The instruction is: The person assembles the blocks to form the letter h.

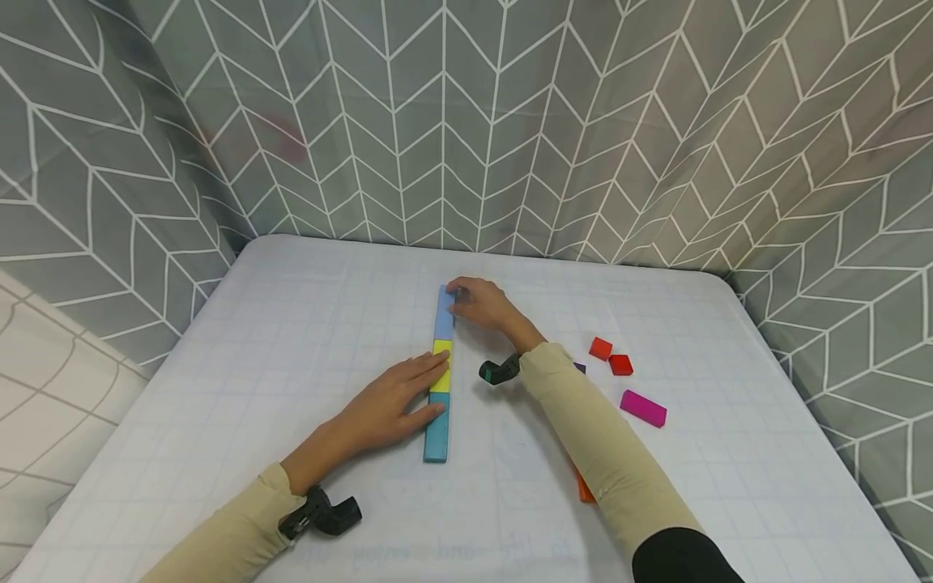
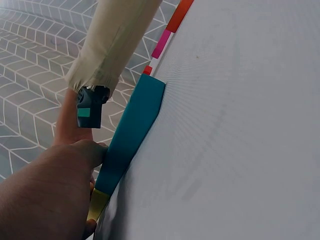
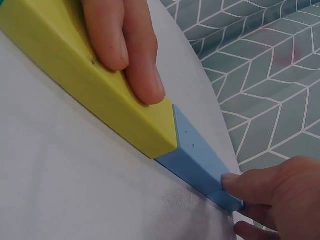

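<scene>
A teal block (image 1: 436, 437), a yellow block (image 1: 442, 346) and a light blue block (image 1: 443, 322) lie end to end in a straight row on the white table. My left hand (image 1: 389, 398) reaches in from the left, its straight fingers resting on the yellow block and its thumb on the teal one. At the row's far end, my right hand (image 1: 484, 306) pinches the blue block. The right wrist view shows the thumb (image 3: 250, 184) against the blue block's side, with other fingers curled round the end. A faint line crosses the blue near that thumb.
Two red blocks (image 1: 611, 356) and a magenta block (image 1: 644, 408) lie right of the right arm. An orange block (image 1: 585, 490) and a dark purple block (image 1: 580, 368) are partly hidden by that sleeve. Patterned grey curtains (image 1: 474, 121) hang behind the table's far edge.
</scene>
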Motion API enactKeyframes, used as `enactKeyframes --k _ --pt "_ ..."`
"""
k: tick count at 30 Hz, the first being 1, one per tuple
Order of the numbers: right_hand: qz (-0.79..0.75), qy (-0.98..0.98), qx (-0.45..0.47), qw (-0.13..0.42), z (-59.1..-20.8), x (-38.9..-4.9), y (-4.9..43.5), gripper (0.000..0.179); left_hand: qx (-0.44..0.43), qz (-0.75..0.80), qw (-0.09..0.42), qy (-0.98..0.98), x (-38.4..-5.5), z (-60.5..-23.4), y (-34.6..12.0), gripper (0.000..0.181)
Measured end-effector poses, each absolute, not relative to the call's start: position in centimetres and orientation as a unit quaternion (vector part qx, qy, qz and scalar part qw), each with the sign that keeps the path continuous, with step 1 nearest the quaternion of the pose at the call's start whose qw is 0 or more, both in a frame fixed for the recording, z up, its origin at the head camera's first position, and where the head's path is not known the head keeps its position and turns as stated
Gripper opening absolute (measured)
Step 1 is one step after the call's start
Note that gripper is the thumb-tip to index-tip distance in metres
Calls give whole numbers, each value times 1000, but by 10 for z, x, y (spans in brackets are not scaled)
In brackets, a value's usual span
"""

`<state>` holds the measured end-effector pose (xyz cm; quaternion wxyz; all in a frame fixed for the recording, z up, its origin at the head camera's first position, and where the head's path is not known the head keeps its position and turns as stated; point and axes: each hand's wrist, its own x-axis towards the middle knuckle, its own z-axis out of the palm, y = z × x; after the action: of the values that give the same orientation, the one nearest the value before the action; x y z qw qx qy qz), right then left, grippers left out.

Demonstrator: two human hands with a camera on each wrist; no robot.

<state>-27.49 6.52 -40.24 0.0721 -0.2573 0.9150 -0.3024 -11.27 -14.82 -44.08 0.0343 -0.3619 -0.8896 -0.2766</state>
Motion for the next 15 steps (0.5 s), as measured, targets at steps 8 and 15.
enactKeyframes --k 8,15 --pt "-305 913 -263 67 -406 -274 68 35 -366 -277 38 -887 -113 -443 -149 66" --pt "-302 914 -263 61 -400 -271 76 35 -364 -271 38 -890 -114 -443 -148 66"
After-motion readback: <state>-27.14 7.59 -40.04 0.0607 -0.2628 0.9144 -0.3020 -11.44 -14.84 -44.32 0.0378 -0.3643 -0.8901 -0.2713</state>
